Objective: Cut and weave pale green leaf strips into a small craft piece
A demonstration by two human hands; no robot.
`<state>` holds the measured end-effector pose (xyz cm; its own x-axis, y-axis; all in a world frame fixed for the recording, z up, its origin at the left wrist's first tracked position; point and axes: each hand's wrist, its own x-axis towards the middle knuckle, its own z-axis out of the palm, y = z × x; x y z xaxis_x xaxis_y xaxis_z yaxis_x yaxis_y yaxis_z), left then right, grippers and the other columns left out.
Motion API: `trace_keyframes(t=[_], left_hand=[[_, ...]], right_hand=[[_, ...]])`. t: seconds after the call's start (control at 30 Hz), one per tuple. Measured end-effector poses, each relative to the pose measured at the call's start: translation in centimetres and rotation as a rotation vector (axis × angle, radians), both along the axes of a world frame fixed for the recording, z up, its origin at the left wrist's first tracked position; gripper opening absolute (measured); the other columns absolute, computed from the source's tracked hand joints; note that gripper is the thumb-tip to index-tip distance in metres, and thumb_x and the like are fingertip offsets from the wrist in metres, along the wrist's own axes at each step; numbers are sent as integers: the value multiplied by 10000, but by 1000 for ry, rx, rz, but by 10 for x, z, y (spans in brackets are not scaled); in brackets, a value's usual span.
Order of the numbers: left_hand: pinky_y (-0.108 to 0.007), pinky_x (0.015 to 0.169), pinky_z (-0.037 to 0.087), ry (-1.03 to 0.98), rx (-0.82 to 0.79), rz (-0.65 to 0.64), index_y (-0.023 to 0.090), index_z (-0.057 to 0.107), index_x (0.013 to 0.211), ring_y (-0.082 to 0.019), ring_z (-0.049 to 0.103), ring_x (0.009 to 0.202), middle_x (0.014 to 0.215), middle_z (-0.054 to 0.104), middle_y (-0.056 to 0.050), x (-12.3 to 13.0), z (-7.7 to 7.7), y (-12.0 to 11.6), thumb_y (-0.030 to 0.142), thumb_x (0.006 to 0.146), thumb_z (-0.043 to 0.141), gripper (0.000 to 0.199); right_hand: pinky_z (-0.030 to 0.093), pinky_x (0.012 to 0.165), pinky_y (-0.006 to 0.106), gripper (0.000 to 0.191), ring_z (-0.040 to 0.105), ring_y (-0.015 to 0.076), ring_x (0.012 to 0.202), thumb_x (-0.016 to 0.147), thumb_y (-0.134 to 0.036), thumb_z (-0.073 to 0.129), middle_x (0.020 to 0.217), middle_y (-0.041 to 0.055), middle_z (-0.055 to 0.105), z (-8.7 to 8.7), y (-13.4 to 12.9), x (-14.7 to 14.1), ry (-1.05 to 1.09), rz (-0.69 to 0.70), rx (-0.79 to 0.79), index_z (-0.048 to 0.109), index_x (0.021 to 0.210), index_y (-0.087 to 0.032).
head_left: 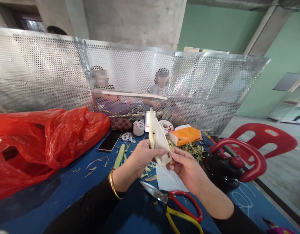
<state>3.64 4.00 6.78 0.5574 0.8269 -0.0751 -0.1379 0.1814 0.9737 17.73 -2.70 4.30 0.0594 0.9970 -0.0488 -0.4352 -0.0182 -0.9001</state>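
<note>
A pale, cream-coloured husk-like piece (159, 139) with a greenish edge stands upright between my two hands, above the blue table. My left hand (142, 156) grips its lower left side, the thumb lying across the front. At its lower right edge, the fingers of my right hand (185, 164) pinch the piece. A small dark spot shows on its surface. Scissors (164, 197) with one red and one yellow handle lie below my hands. Beneath the hands is a white sheet (171, 180) with plant scraps near it.
A red plastic bag (49, 139) fills the left side. Behind my hands are a phone (110, 140), white string (138, 127), a tape roll (165, 126) and an orange packet (185, 136). A black pot (220, 172) stands right. Two people sit beyond the perforated metal screen (130, 61).
</note>
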Motion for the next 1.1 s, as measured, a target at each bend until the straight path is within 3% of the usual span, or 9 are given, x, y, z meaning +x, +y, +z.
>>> trace_keyframes(t=[0.2, 0.37, 0.53, 0.63, 0.7, 0.87, 0.93, 1.0, 1.1], left_hand=[[-254, 583, 468, 13, -14, 82, 135, 720, 727, -146, 601, 587, 686, 706, -42, -1, 3, 5, 139, 564, 757, 168], [-261, 588, 481, 25, -19, 88, 145, 716, 721, -159, 617, 595, 688, 715, -51, -1, -1, 9, 150, 565, 756, 161], [-257, 564, 475, 51, -17, 85, 142, 723, 731, -164, 620, 590, 695, 717, -58, -2, -5, 13, 166, 560, 767, 179], [-262, 583, 482, 51, -8, 75, 144, 732, 751, -168, 631, 609, 727, 726, -65, -4, -5, 15, 186, 567, 773, 193], [-264, 582, 483, 57, 8, 88, 142, 736, 766, -169, 628, 606, 732, 727, -69, -6, -4, 15, 204, 572, 778, 208], [-261, 604, 492, 34, 4, 86, 135, 732, 766, -159, 619, 613, 719, 722, -55, -6, -1, 13, 188, 579, 779, 200], [-256, 613, 497, 9, -18, 69, 135, 733, 776, -152, 621, 620, 724, 724, -49, -5, 1, 11, 169, 579, 777, 204], [-250, 611, 496, -4, -31, 61, 132, 732, 780, -146, 620, 616, 716, 721, -44, -3, 2, 8, 155, 576, 778, 210], [-248, 600, 493, -16, -32, 39, 123, 728, 759, -148, 621, 608, 695, 714, -44, -2, 5, 5, 150, 583, 771, 183]], right_hand=[[389, 534, 252, 226, 423, 109, 536, 747, -326, 691, 624, -24, 476, 8, -1, 8, 12, 26, 78, 556, 630, -189], [432, 582, 276, 157, 455, 133, 588, 781, -292, 647, 672, -11, 480, 17, -4, 17, 9, -32, 171, 564, 678, -208], [445, 594, 296, 178, 490, 153, 613, 823, -315, 610, 697, -2, 506, 24, -10, 20, -142, -250, 337, 533, 686, -231], [437, 620, 285, 177, 509, 146, 606, 874, -287, 575, 642, -16, 538, 20, -10, 19, -398, -441, 423, 558, 706, -231], [443, 647, 285, 176, 535, 146, 607, 884, -282, 566, 611, -23, 563, 13, -7, 18, -605, -491, 389, 572, 718, -227], [476, 631, 317, 130, 597, 176, 580, 828, -313, 597, 611, -13, 618, -13, 12, 15, -765, -293, 200, 616, 750, -210], [485, 692, 349, 109, 630, 209, 671, 753, -295, 670, 746, 25, 685, -20, 17, 15, -787, -238, 203, 669, 811, -202], [463, 789, 370, 153, 632, 235, 800, 746, -307, 686, 880, 49, 701, -22, 17, 15, -804, -229, 220, 696, 861, -207], [439, 807, 351, 218, 607, 223, 813, 854, -391, 585, 798, 40, 677, -15, 10, 13, -777, -237, 230, 689, 812, -204]])
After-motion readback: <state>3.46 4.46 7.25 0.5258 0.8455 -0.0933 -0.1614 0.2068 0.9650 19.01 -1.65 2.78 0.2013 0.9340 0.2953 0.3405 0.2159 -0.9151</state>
